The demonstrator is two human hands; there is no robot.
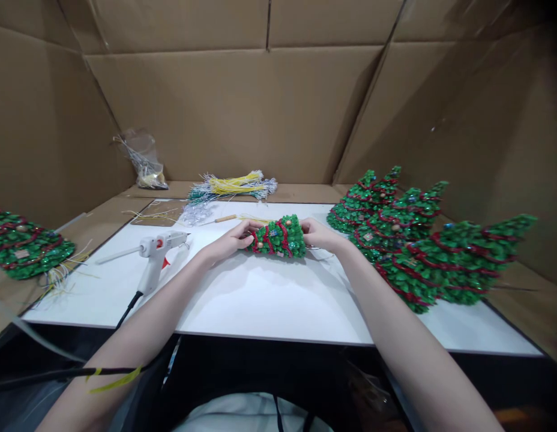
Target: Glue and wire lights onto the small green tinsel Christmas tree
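Tree [283,237], small, green and red-garlanded, lies on its side near the middle of a white board [269,306], its narrow end toward the left and its broad base toward the right. The left hand [240,235] is curled around the narrow end and has hold of it. The right hand [317,234] is at the base, fingers bent in against it; how firmly it grips cannot be told, since the fingertips are partly hidden.

To the left lies a white glue gun [153,252] with a red trigger [165,263], a pale stick [120,255] out of its back and a black cable [128,309]. Beyond the hands are a wooden-handled tool [225,218] and a bundle of yellow, white and green wires [236,186]. A clear plastic bag [147,161] sits at the back left, near the cardboard wall [228,108]. At least 4 similar trees [395,225] stand close together on the right; 1 more [24,246] is at the far left, beside loose pale wires [65,273].
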